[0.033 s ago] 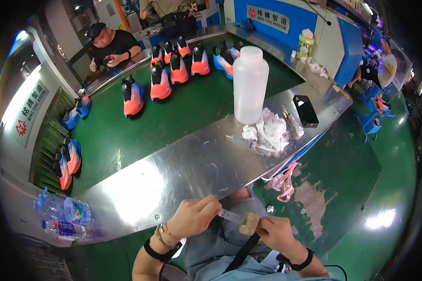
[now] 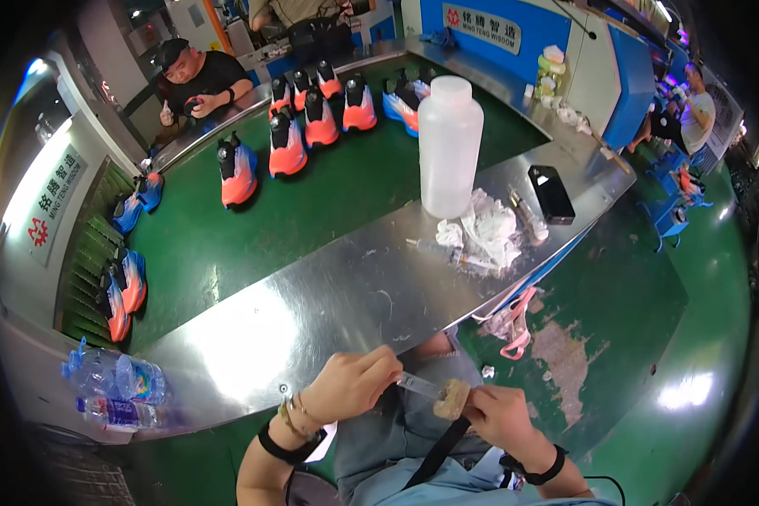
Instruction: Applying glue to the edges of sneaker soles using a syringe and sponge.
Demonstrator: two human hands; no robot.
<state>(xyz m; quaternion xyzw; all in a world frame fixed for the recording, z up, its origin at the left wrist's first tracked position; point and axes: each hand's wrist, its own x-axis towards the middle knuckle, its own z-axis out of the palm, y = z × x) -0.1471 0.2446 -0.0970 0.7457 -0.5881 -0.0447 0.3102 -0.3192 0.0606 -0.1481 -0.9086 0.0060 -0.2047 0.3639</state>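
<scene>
Over my lap, in front of the metal table edge, my left hand (image 2: pixel 354 384) pinches one end of a clear syringe (image 2: pixel 419 385). Its other end meets a rough tan lump (image 2: pixel 452 399), perhaps rubber or sponge. My right hand (image 2: pixel 502 413) has its fingertips closed on that lump from the right side. Whether the syringe goes into the lump or only touches it, I cannot tell. On the tabletop beyond lie a second syringe (image 2: pixel 434 247) and a similar slim clear tool (image 2: pixel 528 216), beside crumpled white tissue (image 2: pixel 489 229).
A tall white bottle (image 2: pixel 450 152) and black phone (image 2: pixel 551 196) stand on the metal table edge (image 2: pixel 346 312). Orange-and-blue shoes (image 2: pixel 287 148) line the green belt (image 2: pixel 194 240). Plastic water bottles (image 2: pixel 118 379) lie left. A pink-strapped item (image 2: pixel 514 325) hangs below the edge. A co-worker (image 2: pixel 207 84) sits opposite.
</scene>
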